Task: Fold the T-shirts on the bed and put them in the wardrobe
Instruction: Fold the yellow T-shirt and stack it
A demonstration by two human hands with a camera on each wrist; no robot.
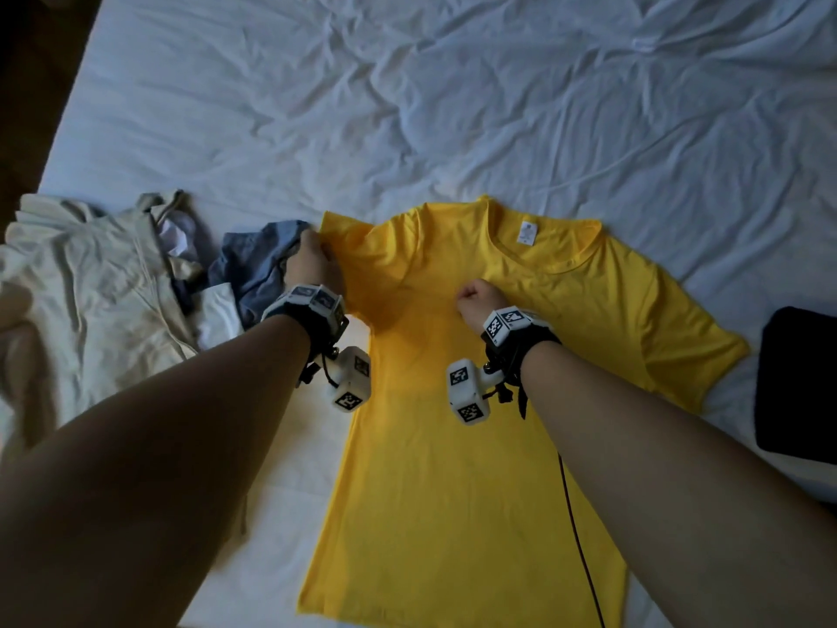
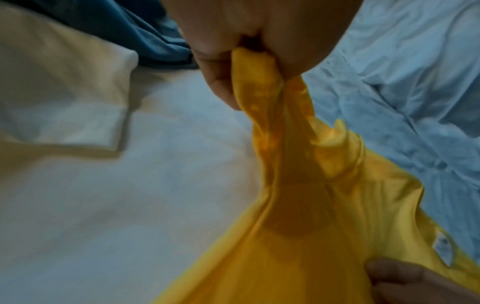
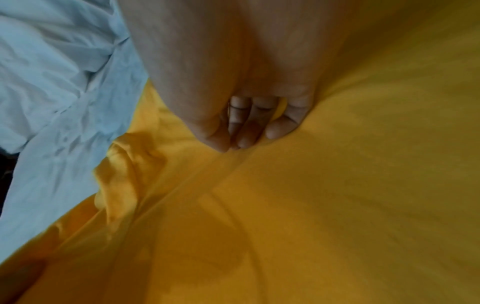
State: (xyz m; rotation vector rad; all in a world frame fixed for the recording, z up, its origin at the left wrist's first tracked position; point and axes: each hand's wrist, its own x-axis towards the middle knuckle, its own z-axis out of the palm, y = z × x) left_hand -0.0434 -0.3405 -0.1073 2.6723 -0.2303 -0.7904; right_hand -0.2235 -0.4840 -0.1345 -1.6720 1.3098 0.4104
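A yellow T-shirt (image 1: 453, 469) lies spread face-up on the white bed sheet (image 1: 407, 106), collar away from me. My left hand (image 1: 312, 260) grips the bunched left sleeve of the yellow T-shirt (image 2: 311, 205) and lifts it a little; the left hand (image 2: 233, 51) has its fingers curled round the cloth. My right hand (image 1: 475, 301) is a curled fist on the chest, below the collar. In the right wrist view the right hand (image 3: 241, 123) pinches the yellow T-shirt (image 3: 337, 205) with thumb and fingertips.
A crumpled cream T-shirt (image 1: 90, 287) and a blue-grey garment (image 1: 258, 260) lie left of the yellow one. A black folded item (image 1: 797, 383) sits at the right edge. The bed's left edge meets dark floor (image 1: 27, 83). A thin cable (image 1: 584, 559) hangs from my right wrist.
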